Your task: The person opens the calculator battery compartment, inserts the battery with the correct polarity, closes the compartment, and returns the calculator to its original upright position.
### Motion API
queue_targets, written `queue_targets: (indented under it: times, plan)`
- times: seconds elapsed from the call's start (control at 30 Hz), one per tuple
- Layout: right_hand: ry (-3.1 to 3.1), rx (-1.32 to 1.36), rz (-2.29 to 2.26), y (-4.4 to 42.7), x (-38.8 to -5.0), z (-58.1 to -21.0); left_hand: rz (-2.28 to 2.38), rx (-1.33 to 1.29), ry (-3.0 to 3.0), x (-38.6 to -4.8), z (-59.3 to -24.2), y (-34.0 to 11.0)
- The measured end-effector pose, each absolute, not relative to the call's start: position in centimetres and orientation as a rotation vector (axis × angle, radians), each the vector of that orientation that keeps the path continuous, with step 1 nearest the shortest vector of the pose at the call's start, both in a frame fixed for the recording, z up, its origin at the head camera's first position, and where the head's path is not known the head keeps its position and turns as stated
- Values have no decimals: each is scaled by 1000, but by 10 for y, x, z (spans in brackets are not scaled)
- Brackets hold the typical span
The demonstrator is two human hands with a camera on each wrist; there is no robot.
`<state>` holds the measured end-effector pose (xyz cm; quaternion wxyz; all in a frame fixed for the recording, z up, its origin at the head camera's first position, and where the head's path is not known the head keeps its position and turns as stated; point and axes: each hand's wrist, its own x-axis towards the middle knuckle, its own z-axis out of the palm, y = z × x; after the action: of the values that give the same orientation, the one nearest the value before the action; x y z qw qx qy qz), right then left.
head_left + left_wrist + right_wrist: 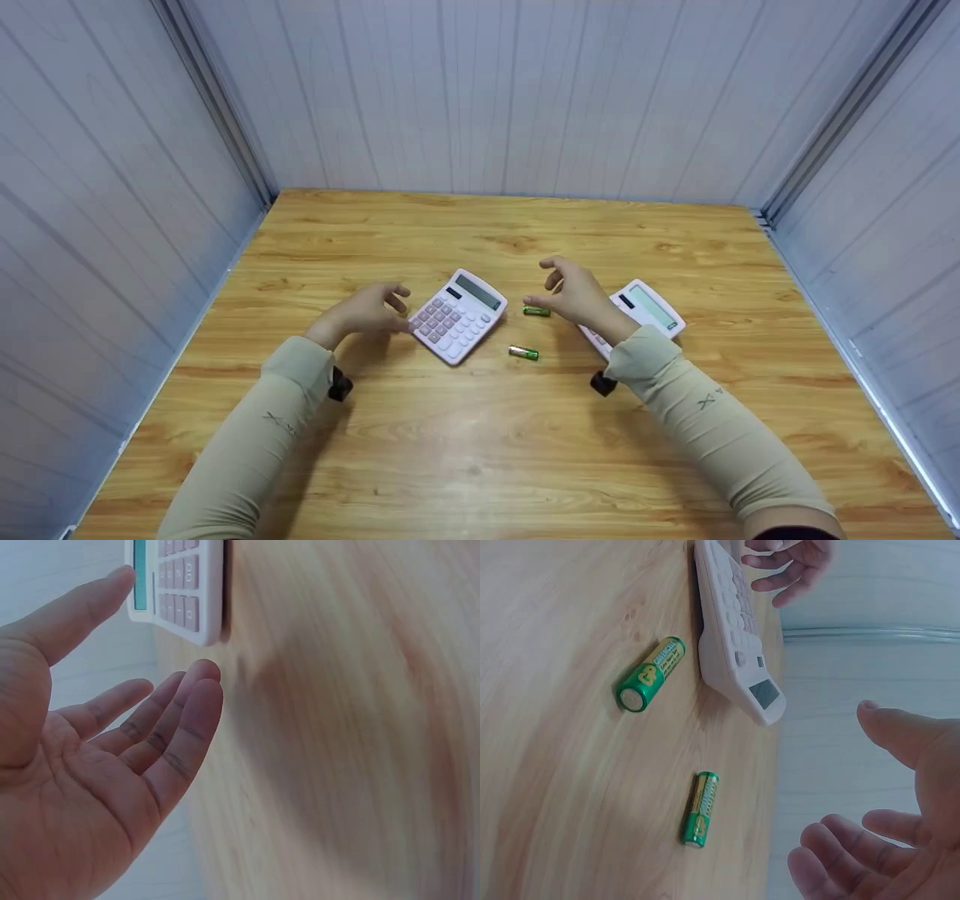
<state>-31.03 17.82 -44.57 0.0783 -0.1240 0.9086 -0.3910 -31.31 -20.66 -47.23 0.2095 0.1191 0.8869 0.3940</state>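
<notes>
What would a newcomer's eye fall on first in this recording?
Probably the two green batteries, lying apart on the wooden table. Next, likely the pale calculator between them and the left hand, then a second calculator, partly hidden by the right hand and sleeve in the head view.

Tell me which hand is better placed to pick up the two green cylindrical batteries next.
Probably your right hand: it's empty and close to both green cylindrical batteries. Your left hand is also empty, but a pale pink rectangular calculator lies between it and them.
</notes>
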Motion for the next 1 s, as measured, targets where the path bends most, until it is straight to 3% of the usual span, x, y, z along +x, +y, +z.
queue_targets:
  times: [1.0]
  plan:
    - [2382, -208, -1418, 131, -325, -482, 1057, 290, 2489, -314, -488, -187]
